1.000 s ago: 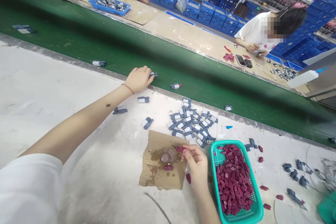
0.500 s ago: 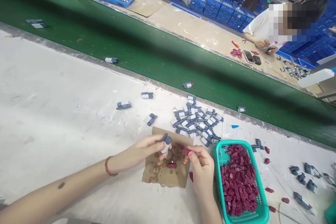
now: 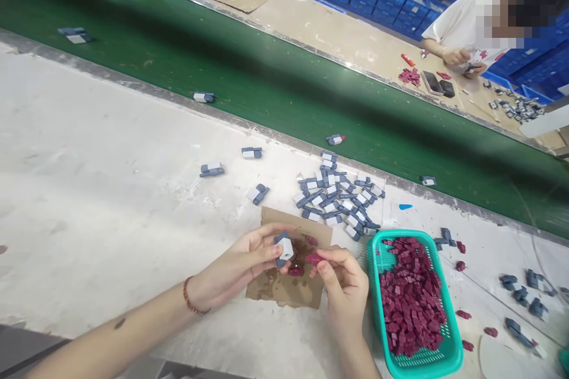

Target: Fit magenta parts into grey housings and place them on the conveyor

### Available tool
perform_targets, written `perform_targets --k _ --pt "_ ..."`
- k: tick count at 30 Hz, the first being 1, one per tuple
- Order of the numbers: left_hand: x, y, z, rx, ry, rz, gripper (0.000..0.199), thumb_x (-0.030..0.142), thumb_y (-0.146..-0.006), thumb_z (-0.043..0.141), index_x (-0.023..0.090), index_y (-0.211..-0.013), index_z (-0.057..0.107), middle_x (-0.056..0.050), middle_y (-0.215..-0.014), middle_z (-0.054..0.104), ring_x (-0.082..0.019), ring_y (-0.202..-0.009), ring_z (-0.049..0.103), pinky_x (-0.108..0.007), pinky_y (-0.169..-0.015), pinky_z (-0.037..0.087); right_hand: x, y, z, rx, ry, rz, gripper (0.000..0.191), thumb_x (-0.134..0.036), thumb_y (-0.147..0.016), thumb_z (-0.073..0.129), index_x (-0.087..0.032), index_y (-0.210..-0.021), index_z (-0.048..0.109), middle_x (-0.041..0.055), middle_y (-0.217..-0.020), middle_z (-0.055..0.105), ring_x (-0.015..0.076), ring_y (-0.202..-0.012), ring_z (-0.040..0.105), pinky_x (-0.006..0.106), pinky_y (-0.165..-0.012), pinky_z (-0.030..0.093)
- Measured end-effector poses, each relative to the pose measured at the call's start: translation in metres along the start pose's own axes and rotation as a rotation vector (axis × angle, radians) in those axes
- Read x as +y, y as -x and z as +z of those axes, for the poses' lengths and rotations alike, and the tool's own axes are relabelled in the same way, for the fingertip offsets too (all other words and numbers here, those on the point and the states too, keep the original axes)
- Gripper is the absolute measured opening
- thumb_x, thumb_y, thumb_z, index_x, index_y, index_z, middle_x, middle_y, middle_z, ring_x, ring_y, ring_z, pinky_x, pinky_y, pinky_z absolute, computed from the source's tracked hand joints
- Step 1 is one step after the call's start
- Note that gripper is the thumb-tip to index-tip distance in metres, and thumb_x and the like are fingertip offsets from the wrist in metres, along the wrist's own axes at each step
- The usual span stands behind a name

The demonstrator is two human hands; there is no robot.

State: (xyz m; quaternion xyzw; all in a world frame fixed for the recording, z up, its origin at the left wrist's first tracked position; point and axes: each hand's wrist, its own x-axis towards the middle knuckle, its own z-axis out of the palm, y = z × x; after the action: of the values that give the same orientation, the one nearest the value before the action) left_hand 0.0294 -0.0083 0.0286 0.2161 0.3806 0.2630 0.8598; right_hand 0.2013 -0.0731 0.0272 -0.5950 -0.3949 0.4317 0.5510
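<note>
Between the thumb and fingers of my left hand (image 3: 249, 260) is a grey-and-white plastic part (image 3: 284, 250), its pale face turned toward me. My right hand (image 3: 344, 284) is closed in a pinch on a small dark-red plastic piece (image 3: 313, 258), held just right of the grey part and apart from it. Below both hands lies a stained cardboard sheet (image 3: 284, 296). More dark-red pieces (image 3: 296, 271) rest on that sheet. Right of my right hand stands a green basket (image 3: 452, 331) filled with dark-red pieces.
A pile of grey-and-white parts (image 3: 331, 192) lies beyond the cardboard. A green conveyor belt (image 3: 267, 89) crosses behind it, carrying a few parts. Loose grey parts (image 3: 520, 293) and red pieces are scattered at right. Across the belt, a person (image 3: 462, 29) handles small parts.
My left hand has turned the grey-and-white part so its white face now shows. My right hand still pinches the red piece. Parts on the belt have shifted slightly rightward in view.
</note>
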Motion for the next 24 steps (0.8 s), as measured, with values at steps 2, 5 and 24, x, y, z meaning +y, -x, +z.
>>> perform_targets --k 2,5,24 --pt "-0.002 0.0 0.0 -0.009 0.002 0.001 0.044 0.043 -0.061 0.086 0.019 -0.095 0.069 0.0 -0.079 0.062 -0.014 -0.068 0.061 -0.025 -0.068 0.049 -0.002 0.001 0.002 -0.004 -0.001 -0.043 0.006 -0.026 -0.081 0.069 -0.021 -0.082 0.072 0.0014 -0.069 0.07 0.0137 -0.054 0.063 0.022 -0.049 0.051" --pt "-0.004 -0.002 0.0 0.004 -0.031 0.025 0.041 0.044 -0.06 0.087 0.017 -0.084 0.067 0.001 -0.073 0.064 -0.012 -0.067 0.06 -0.021 -0.065 0.048 -0.006 0.001 0.005 -0.016 0.014 -0.093 0.007 -0.025 -0.082 0.068 -0.02 -0.083 0.072 0.0018 -0.069 0.069 0.0136 -0.053 0.064 0.023 -0.05 0.052" --pt "-0.008 0.0 0.005 0.171 -0.223 0.127 0.032 0.029 -0.053 0.088 0.015 -0.072 0.067 -0.001 -0.065 0.073 -0.013 -0.06 0.067 -0.018 -0.058 0.054 -0.002 0.008 0.011 -0.085 0.204 -0.314 0.015 -0.01 -0.084 0.062 -0.022 -0.088 0.071 0.0017 -0.08 0.071 0.0132 -0.072 0.066 0.021 -0.065 0.053"
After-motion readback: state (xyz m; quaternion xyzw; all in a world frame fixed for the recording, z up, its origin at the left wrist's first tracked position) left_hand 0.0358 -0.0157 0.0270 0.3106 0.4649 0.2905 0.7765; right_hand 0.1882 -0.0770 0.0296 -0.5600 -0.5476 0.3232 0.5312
